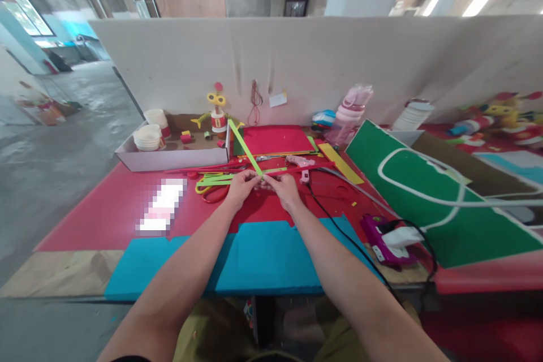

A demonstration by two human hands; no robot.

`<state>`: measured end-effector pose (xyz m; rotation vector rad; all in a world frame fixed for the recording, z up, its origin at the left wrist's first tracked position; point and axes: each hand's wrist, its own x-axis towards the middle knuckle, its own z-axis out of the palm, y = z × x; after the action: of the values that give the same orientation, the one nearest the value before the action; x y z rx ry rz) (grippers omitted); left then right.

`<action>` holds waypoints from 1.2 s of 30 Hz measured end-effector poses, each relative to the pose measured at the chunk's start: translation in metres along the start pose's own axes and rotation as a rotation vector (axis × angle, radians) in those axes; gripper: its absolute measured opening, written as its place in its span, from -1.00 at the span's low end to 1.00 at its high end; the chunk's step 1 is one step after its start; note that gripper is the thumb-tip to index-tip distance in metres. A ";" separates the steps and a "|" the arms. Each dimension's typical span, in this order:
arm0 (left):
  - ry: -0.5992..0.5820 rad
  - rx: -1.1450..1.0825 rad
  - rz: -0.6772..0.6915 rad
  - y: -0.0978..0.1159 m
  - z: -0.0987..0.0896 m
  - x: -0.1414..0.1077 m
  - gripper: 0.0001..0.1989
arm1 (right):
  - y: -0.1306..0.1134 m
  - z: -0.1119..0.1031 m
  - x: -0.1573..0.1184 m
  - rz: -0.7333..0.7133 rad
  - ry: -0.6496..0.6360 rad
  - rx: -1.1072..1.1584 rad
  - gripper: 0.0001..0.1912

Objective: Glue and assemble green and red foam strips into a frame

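Observation:
Near the middle of the table, my left hand (242,185) and my right hand (284,186) meet, fingertips pinched close together. Between them they grip a light-green paper strip (246,148), whose long end slants up to the left. How the strip is folded at my fingertips is too small to make out. More green strips (216,180) lie left of my left hand, by scissors with yellow and red-orange handles (215,196). Just beyond my right hand lies a pink glue gun (302,165). Long red strips (203,168) stretch across behind my hands.
A white-edged box (178,159) at back left holds paper cups (147,138) and a yellow-headed figure (218,119). Blue sheets (267,254) line the front edge. At right are a purple power strip (384,243), a green board (407,198), a white cable (424,156) and a pink bottle (350,113).

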<state>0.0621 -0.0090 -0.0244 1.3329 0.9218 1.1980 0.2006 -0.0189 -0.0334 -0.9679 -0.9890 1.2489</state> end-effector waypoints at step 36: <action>0.007 -0.013 -0.053 -0.005 -0.006 0.005 -0.74 | 0.000 -0.002 0.000 0.074 -0.047 0.039 -0.59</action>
<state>0.0573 -0.0024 -0.0291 1.2869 0.9468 1.1668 0.2022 -0.0193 -0.0339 -0.9561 -0.9695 1.3530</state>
